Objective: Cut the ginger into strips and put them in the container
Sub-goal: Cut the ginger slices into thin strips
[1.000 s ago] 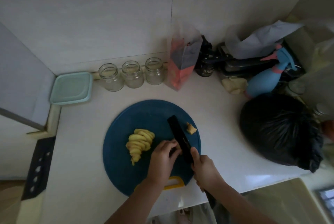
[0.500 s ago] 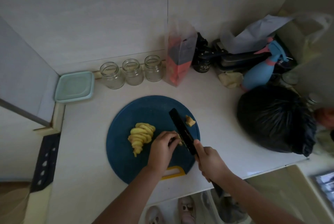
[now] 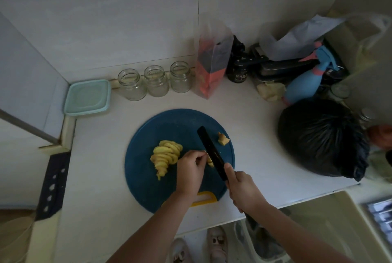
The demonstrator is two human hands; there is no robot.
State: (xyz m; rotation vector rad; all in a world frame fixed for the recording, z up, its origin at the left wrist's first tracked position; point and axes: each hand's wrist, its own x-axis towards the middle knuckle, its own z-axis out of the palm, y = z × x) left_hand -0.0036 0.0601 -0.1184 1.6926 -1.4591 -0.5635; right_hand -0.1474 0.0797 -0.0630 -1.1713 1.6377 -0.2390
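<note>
Both hands meet low in the centre of the frame, over a round blue cutting board [image 3: 148, 178] on a pale counter [image 3: 95, 156]. The left hand [image 3: 189, 169] has its fingers curled and pinches a small piece of ginger [image 3: 210, 159] down on the board. The right hand [image 3: 244, 190] grips the handle of a black knife [image 3: 212, 153], one finger laid forward along its back; the blade runs up and to the left and touches the right side of the held piece.

Just left of the left hand a fanned pile of ginger slices [image 3: 166, 156] lies on the board. A small ginger offcut [image 3: 223, 139] sits right of the blade, near the board's right edge.

Further up, at the left of the frame, a pale green container [image 3: 88, 97] sits in the counter's corner, well apart from the board; whether it is lidded I cannot tell. To its right three glass jars [image 3: 156, 81] stand in a row along the wall. Right of them stands a clear bag with red contents [image 3: 212, 65], then a blue spray bottle [image 3: 305, 78]. A bulging black bag [image 3: 322, 137] fills the right side of the counter.
</note>
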